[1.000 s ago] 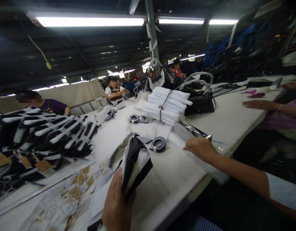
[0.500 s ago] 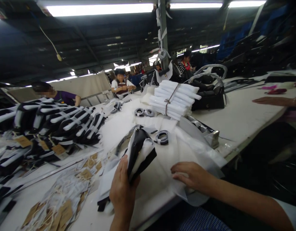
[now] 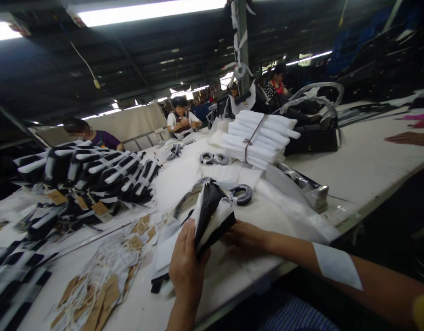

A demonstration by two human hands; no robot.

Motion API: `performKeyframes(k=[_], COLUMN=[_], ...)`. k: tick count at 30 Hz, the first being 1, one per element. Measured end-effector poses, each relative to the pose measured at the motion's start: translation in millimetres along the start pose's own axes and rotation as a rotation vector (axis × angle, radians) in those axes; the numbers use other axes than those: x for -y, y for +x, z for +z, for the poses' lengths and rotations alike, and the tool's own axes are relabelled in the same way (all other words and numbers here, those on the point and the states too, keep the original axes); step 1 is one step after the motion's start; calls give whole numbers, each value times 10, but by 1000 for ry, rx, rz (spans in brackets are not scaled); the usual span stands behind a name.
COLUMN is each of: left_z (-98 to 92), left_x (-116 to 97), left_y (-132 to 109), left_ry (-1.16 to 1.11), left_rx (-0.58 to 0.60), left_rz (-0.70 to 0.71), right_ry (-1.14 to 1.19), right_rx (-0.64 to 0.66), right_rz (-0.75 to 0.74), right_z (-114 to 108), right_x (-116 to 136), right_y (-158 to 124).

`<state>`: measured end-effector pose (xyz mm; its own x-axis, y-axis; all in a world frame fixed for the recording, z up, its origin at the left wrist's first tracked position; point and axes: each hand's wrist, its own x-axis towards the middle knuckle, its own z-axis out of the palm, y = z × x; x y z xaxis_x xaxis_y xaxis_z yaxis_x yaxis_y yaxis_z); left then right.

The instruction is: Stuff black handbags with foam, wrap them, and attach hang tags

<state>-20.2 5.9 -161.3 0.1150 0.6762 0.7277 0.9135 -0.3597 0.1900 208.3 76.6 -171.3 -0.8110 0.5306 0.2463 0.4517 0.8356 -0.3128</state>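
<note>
A black handbag [image 3: 208,207] with white padding sheets tucked in it stands tilted on the white table. My left hand [image 3: 188,259] is closed around its near side, thumb on the right and fingers on the left. Low at the bag's right side is my right hand [image 3: 245,236]; its fingertips are hidden or blurred behind the bag's corner, so I cannot tell if they grip anything. A coiled dark strap [image 3: 246,197] wrapped in clear film lies just behind the bag. Clear plastic sheeting [image 3: 284,207] spreads to the right of it.
Black bags [image 3: 94,168] wrapped in white strips are piled at left, above a heap of brown tags [image 3: 104,294] with strings. A tied bundle of white rolls [image 3: 256,138] stands at the back, near a black bag [image 3: 311,140]. Another person's hand [image 3: 408,138] rests on the table at right.
My right hand has moved left from the plastic sheeting to the handbag's right side. The left hand keeps its hold. The whole view has shifted somewhat to the right.
</note>
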Motion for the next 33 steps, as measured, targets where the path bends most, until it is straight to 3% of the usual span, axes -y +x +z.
performKeyframes(k=[4,8,12,15,17,19,21,24,27,30,33], left_z=[54,152,286,327,319,309,325,414,518,567,559], left_x=[-41,-135,-234,-288,-325,-374,-434,-517,-551,-550,-550], left_y=[-11,-77,-151,-168,-177,-207,-266,-380,-461,-486,-475], left_ry=[41,151,273,330,353,367,377,363,333,329,320], left_rx=[58,113,146,148,144,131,102,17,-45,-56,-62], left_rz=[80,149,259,314,306,301,311,276,218,209,201], right_ry=[-15,-57,64,104,89,84,53,-76,-150,-234,-293], right_rx=[-129,-208,-231,-365,-456,-464,-340,-3,158,257,326], right_rz=[96,257,117,-15,-11,45,127,258,347,463,562], right_z=[35,93,-183,-495,-635,-706,-728,-692,-559,-364,-213], right_x=[-102,66,394,510,449,277,32,-349,-606,-694,-703], right_y=[173,-239,-799,-863,-686,-373,22,631,1105,1377,1477])
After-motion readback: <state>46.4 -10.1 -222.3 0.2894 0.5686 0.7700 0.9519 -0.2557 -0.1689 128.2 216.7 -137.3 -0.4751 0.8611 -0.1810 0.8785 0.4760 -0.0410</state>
